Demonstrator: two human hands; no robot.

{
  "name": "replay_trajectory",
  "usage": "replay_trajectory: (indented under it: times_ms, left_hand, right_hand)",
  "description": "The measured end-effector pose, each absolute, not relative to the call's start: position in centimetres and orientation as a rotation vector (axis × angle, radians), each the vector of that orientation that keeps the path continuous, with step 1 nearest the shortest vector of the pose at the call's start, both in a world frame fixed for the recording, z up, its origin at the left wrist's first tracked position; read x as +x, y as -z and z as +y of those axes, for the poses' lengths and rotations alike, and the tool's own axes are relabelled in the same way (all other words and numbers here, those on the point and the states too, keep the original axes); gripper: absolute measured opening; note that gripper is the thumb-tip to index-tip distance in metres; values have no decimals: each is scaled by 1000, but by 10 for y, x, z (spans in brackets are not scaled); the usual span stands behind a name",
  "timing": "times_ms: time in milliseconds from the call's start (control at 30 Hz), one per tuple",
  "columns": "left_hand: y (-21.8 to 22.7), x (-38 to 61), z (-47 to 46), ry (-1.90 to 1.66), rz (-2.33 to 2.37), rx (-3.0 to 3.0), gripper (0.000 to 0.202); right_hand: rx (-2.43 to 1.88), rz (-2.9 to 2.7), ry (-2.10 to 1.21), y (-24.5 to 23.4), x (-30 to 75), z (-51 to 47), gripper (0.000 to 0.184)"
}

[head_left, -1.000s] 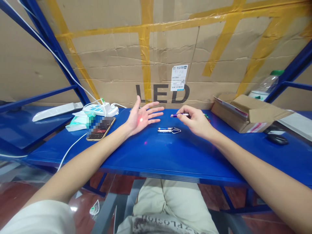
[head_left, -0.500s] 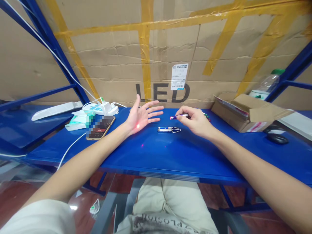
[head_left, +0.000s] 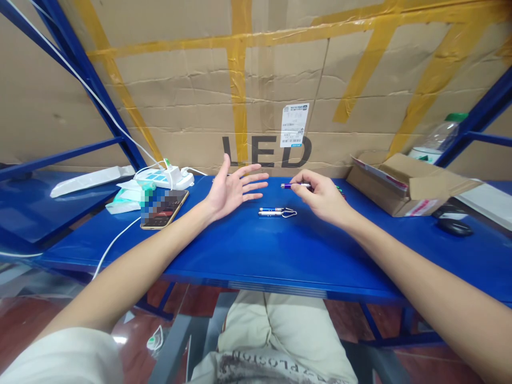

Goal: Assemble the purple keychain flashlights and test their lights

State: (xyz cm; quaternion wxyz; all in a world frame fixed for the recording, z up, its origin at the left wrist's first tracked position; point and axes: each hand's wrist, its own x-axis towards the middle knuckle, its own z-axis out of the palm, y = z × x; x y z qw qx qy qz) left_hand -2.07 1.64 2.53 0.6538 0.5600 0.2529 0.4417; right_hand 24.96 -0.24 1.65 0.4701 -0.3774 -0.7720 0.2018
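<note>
My right hand (head_left: 322, 198) pinches a small purple laser pointer (head_left: 294, 185) a little above the blue table (head_left: 280, 250), its tip aimed left. My left hand (head_left: 232, 189) is held up with the palm facing right and the fingers spread, holding nothing. No red dot shows on the palm. Between the two hands a second silver and blue laser pointer (head_left: 276, 212) with a metal clip lies flat on the table.
A phone (head_left: 164, 209) on a white cable lies left of my left hand, with a tissue pack (head_left: 128, 198) and a power strip (head_left: 164, 177) behind it. An open cardboard box (head_left: 404, 184), a plastic bottle (head_left: 438, 137) and a black mouse (head_left: 454, 228) stand at the right. A taped cardboard wall closes the back.
The red laser dot that lay on my left palm and the table is gone. The purple pointer in my right hand has levelled slightly; both hands stay about where they were.
</note>
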Motion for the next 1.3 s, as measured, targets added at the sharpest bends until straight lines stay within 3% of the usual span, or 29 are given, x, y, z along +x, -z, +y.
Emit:
replay_trajectory:
  times_ms: [300,500,667,967,1133,1300]
  left_hand:
    - [-22,-18,19,-1061,626,1304,86]
    - [-11,-16,26,-1168,869,1507,46]
    - [-9,-17,29,-1183,949,1522,33]
    - [-5,-18,31,-1178,965,1575,36]
    - [-5,-19,30,-1142,953,1595,39]
    - [-4,-18,29,-1137,931,1613,41]
  right_hand:
    - [-906,-1884,-567,-16,249,-4,26]
    - [-886,-2077,-619,-13,250,-3,26]
    - [-853,-2411,-638,-7,251,-5,29]
    - [-852,-2481,-866,-8,245,-12,32]
    - [-863,-2496,-760,-11,243,-16,28]
    - [-851,-2466,-407,-8,248,-9,25]
